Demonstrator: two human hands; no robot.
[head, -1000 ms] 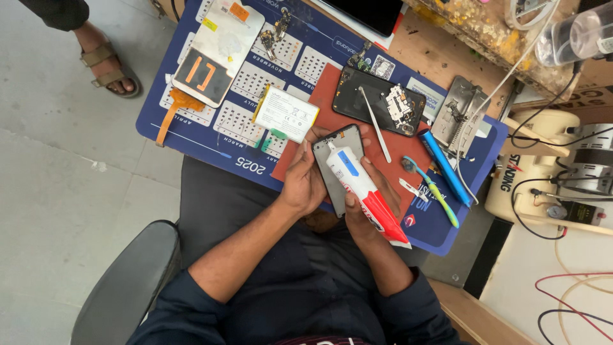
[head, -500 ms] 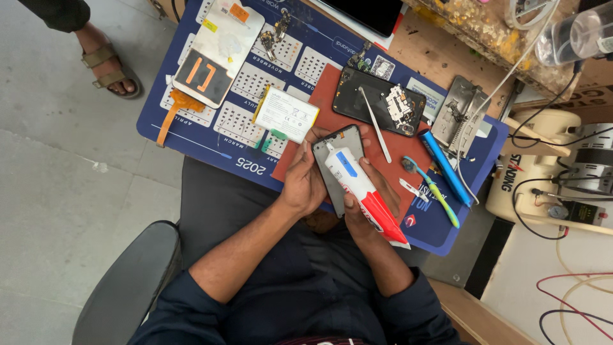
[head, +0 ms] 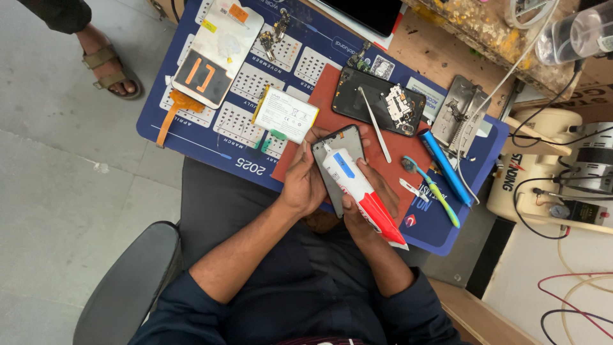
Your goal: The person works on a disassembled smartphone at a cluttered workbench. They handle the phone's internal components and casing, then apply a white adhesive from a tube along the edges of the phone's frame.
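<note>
Left hand (head: 305, 185) fingers wrapped round the phone frame (head: 337, 167) at the worktop's near edge; right hand (head: 369, 203) fingers closed on the glue tube (head: 357, 191), nozzle on the frame. Tube soft, squeeze mid-body; frame thin, likely fragile, hold by edges. Tweezers (head: 377, 126), toothbrush (head: 431, 190), battery (head: 285, 114) nearby.

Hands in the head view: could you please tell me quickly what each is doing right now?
Left hand: closed on the dark rectangular phone frame.
Right hand: closed on the white-and-red adhesive tube.
</note>
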